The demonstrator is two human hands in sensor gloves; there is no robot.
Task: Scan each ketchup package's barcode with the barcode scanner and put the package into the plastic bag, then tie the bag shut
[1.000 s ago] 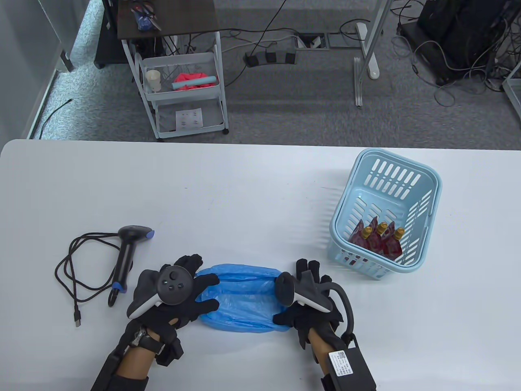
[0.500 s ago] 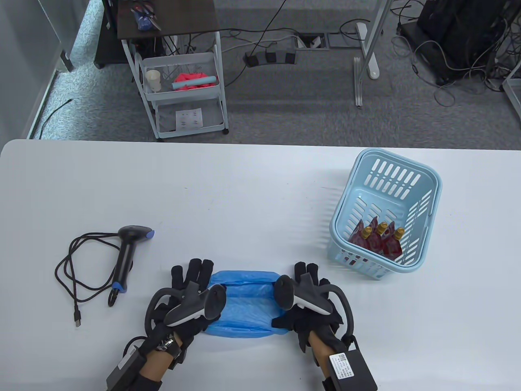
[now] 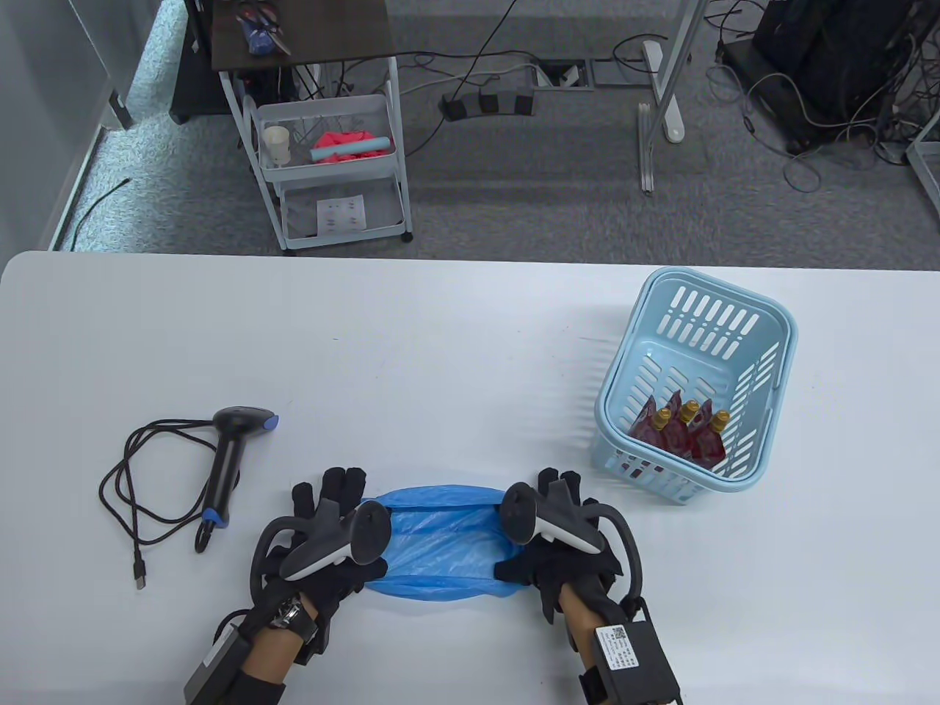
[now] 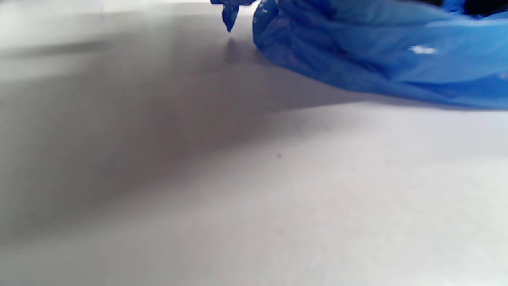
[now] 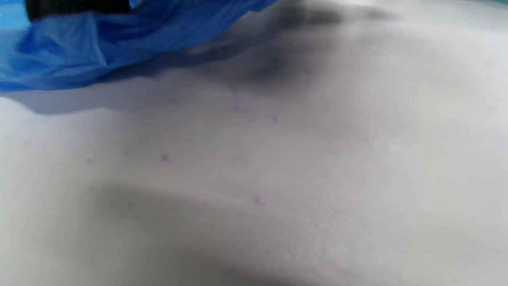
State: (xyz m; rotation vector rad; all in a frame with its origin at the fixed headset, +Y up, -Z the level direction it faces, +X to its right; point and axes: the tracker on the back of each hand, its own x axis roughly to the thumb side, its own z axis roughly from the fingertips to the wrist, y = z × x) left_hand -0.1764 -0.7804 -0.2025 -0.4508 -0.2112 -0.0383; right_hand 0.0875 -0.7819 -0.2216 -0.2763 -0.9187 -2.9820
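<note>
A crumpled blue plastic bag (image 3: 444, 540) lies near the table's front edge between my two hands. My left hand (image 3: 345, 529) stands on its side at the bag's left end, thumb at the near edge, fingers pointing away. At the bag's right end my right hand (image 3: 543, 536) stands the same way. Each hand seems to pinch its end. The bag (image 4: 377, 59) hangs slightly off the table in the left wrist view, and the bag (image 5: 99, 43) does the same in the right wrist view. The black barcode scanner (image 3: 231, 463) lies to the left. Red ketchup packages (image 3: 683, 433) stand in the basket.
A light blue slotted basket (image 3: 771, 308) sits at the right of the table. The scanner's black cable (image 3: 128, 492) loops on the table at the far left. Beyond the table's far edge stands a white trolley (image 3: 330, 169).
My left hand has turned from lying flat on the bag to standing on its side at the bag's left end. The bag is bunched narrower, and the right hand has shifted slightly inward.
</note>
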